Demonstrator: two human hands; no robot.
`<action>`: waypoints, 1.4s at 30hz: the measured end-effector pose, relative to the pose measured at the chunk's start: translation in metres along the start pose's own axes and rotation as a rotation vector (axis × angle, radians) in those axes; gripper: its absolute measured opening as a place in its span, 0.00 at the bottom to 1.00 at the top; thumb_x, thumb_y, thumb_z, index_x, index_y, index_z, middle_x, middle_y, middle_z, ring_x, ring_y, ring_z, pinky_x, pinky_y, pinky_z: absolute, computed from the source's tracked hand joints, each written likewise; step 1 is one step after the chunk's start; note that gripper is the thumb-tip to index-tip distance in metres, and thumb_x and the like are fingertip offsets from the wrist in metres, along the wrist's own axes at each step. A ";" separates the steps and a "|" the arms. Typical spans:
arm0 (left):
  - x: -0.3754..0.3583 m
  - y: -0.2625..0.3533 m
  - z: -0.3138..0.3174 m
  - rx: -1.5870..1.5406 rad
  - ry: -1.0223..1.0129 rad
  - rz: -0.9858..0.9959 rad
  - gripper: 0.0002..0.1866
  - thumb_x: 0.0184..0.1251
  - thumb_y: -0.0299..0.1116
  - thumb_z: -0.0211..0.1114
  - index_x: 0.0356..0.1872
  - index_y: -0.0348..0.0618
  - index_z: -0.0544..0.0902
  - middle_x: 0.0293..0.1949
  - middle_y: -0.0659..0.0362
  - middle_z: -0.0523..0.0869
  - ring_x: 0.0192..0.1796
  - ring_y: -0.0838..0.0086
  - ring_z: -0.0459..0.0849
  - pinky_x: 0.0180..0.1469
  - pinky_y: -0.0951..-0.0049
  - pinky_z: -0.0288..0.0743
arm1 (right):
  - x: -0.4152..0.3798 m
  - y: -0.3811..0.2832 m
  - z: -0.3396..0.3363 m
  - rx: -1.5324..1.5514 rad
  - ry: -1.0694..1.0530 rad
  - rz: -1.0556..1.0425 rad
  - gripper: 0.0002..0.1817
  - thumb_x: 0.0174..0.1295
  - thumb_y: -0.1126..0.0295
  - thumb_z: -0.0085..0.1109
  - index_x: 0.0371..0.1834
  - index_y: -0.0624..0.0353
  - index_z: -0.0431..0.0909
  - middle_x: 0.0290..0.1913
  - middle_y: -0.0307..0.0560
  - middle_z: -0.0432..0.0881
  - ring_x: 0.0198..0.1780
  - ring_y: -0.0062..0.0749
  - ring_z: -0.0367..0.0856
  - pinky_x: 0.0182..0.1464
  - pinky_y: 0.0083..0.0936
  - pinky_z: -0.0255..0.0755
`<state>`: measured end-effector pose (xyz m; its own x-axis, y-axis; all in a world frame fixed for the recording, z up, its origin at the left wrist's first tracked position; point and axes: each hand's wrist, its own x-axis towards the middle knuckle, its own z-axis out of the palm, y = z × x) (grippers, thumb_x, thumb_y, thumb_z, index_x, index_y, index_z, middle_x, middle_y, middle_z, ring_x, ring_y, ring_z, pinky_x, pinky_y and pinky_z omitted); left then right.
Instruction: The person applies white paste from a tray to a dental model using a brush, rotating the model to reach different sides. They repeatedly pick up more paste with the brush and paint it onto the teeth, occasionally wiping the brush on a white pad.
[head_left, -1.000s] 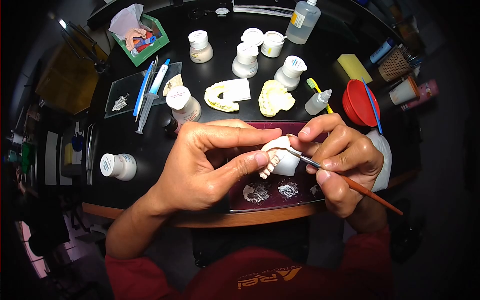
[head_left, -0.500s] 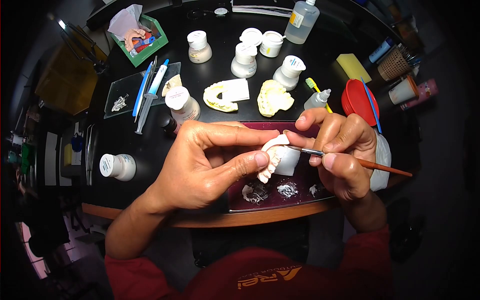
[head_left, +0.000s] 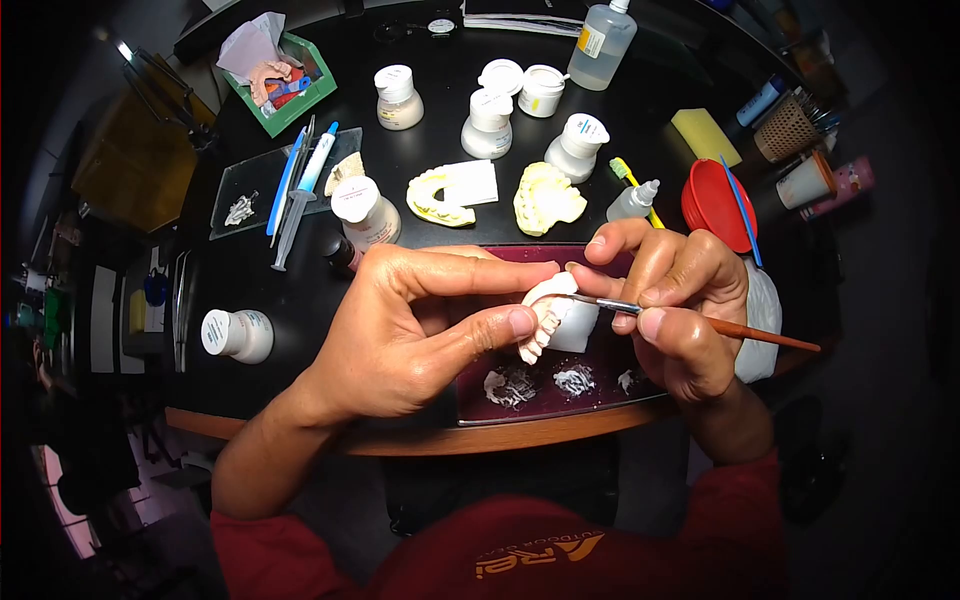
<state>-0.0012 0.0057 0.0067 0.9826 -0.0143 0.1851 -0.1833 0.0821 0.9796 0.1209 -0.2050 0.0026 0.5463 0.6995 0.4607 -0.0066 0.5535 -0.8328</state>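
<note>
Between the thumb and fingers of my left hand (head_left: 410,335) is a whitish dental model (head_left: 543,325) with a row of teeth along its curve. My right hand (head_left: 685,305) pinches a thin brush (head_left: 750,330) with an orange-brown handle and metal ferrule. The brush's tip meets the inner side of the model, just behind the teeth. Below both hands lies a dark red slab (head_left: 480,385) with several smears of white paste (head_left: 575,380). A white square pad (head_left: 572,330) rests on the slab, partly behind the model.
Lidded powder jars (head_left: 488,125) stand across the black table. Two yellowish dental casts (head_left: 548,198) lie beyond my hands. On the right are a red bowl (head_left: 715,205), a yellow sponge (head_left: 705,137) and white tissue (head_left: 762,315). A green bin (head_left: 310,105) sits far left.
The dental model has tilted slightly in my left hand. The brush has shifted a little left, its tip moving farther onto the model's inner side.
</note>
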 end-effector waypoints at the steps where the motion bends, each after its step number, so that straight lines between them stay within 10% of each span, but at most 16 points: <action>1: 0.000 0.000 0.000 -0.006 0.002 -0.001 0.15 0.69 0.19 0.69 0.55 0.31 0.87 0.43 0.50 0.90 0.45 0.76 0.88 0.46 0.79 0.82 | 0.000 0.000 0.000 -0.014 -0.008 -0.002 0.08 0.56 0.88 0.53 0.33 0.63 0.73 0.32 0.54 0.81 0.62 0.53 0.79 0.65 0.59 0.79; 42: -0.001 0.003 0.000 -0.040 0.017 -0.051 0.14 0.68 0.20 0.70 0.54 0.31 0.88 0.41 0.50 0.91 0.43 0.75 0.90 0.46 0.78 0.84 | -0.003 0.000 0.002 -0.085 -0.059 -0.073 0.06 0.59 0.86 0.56 0.35 0.64 0.75 0.34 0.51 0.79 0.61 0.52 0.78 0.66 0.57 0.79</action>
<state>-0.0026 0.0065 0.0095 0.9910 -0.0030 0.1336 -0.1322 0.1215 0.9837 0.1174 -0.2058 0.0018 0.4928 0.6855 0.5359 0.1034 0.5654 -0.8183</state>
